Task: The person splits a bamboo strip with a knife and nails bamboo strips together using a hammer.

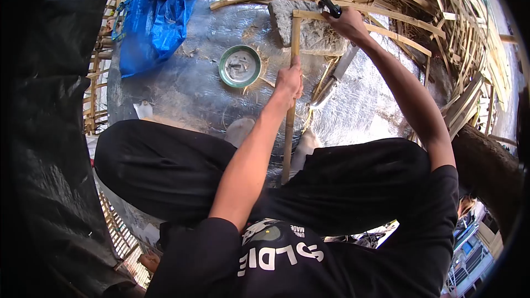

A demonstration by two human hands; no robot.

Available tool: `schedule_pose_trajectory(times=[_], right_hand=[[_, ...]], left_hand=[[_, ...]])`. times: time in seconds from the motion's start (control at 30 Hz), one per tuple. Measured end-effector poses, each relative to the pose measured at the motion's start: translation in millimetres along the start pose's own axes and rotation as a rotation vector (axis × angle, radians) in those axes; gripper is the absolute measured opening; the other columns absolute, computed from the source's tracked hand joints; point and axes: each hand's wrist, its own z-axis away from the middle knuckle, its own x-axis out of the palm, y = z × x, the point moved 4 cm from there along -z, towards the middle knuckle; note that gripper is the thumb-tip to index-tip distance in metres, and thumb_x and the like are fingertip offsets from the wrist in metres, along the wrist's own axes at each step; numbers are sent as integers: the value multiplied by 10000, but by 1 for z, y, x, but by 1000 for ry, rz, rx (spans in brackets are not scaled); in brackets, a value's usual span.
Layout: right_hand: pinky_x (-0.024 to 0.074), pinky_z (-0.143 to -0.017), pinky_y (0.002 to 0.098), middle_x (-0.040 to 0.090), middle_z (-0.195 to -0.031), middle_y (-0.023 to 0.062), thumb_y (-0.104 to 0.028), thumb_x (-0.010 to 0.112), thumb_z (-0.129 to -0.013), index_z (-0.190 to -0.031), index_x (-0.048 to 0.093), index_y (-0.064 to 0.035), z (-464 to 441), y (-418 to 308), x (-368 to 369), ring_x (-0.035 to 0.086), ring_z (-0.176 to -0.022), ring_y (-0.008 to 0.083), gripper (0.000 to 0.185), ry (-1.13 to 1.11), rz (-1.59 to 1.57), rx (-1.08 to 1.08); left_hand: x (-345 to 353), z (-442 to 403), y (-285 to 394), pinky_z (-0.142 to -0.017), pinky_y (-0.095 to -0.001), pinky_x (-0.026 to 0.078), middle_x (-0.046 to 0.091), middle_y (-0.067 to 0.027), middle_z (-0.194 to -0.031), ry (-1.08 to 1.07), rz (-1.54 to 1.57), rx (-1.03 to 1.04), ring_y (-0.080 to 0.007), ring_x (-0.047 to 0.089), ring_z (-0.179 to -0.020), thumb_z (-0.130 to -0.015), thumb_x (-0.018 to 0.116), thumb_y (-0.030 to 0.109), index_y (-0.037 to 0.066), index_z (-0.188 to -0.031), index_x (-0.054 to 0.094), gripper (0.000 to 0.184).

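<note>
My left hand (290, 84) is closed around a long bamboo strip (289, 132), which runs from between my legs up to a grey stone block (281, 21). On the block, the strip's far end meets a shorter bamboo piece (309, 15) at about a right angle. My right hand (348, 24) is closed on a small black tool (329, 5) above the block's right side; its exact kind is unclear. The short piece passes by my right fingers, and I cannot tell whether they touch it. A knife (341, 69) lies right of the strip, below the block.
A green-rimmed bowl (223, 72) with small bits inside sits left of the strip on the silvery mat (193, 94). A blue plastic bag (157, 19) lies at upper left. Many split bamboo strips (469, 27) are piled along the back and right. A thick log (486, 168) stands at right.
</note>
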Motion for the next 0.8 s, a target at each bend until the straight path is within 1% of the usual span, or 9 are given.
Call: schedule_pose_trajectory(times=[0.17,0.23,0.4,0.5,0.57,0.6,0.63,0.67,0.8], right_hand=[[493,-609,415,665,-711,175,-565,645,-879,-926,696,43,1,-5,-6,638,-640,262,612,-52,136,-67],[438,-541,390,601,-651,105,-619,571,-916,-937,666,31,33,-36,-25,561,-586,187,657,-125,-9,-63],[372,-524,397,552,-616,64,-579,535,-951,-924,626,20,56,-64,-32,472,-530,162,607,-118,64,-85],[348,-514,366,522,-605,43,-460,542,-991,-1010,593,-9,62,-86,-40,449,-520,141,454,-79,-101,-206],[403,-531,368,528,-644,51,-487,536,-991,-1024,558,-36,68,-86,-32,474,-517,149,452,1,-305,-215],[423,-537,367,531,-660,55,-499,532,-991,-1032,547,-40,71,-86,-25,486,-523,149,462,-25,-443,-156],[444,-533,350,536,-670,51,-501,510,-1001,-1062,553,-21,68,-88,-23,502,-541,135,486,-68,-271,-116],[424,-509,326,529,-653,33,-486,492,-1012,-1047,554,-13,58,-86,-24,492,-546,116,478,-59,-24,-126],[398,-501,336,570,-645,72,-413,488,-1029,-994,559,-13,80,-106,-34,524,-570,118,407,215,-389,-243]], left_hand=[[1,-4,-3,-370,-282,179,276,58,-513,124,-34,39,-86,229,-369,-1030,402,528,158,-655,374,527],[-3,-8,-5,-361,-293,205,307,50,-495,113,-68,3,-92,259,-357,-1021,418,538,153,-651,396,534],[-6,-20,-10,-353,-308,250,365,38,-500,166,-103,49,-100,317,-356,-1004,451,546,129,-655,445,544],[-7,-23,-15,-353,-311,273,399,23,-504,198,-166,77,-112,362,-366,-997,463,540,96,-665,497,555],[-7,-18,-10,-354,-312,283,414,14,-505,227,-158,100,-121,383,-372,-995,463,538,77,-673,526,565],[-7,-14,-7,-543,-397,383,540,-119,-646,234,-227,67,-253,523,-578,-1005,427,522,4,-760,602,600],[-7,-12,-4,-732,-481,483,665,-253,-787,239,-296,39,-386,664,-784,-1015,390,506,-70,-846,678,665],[-6,-13,-2,-732,-481,483,665,-253,-787,230,-276,37,-386,664,-784,-1015,390,506,-70,-846,678,665],[-9,-16,-2,-750,-483,497,681,-260,-835,210,-433,29,-404,675,-828,-1014,360,537,-36,-900,697,674]])
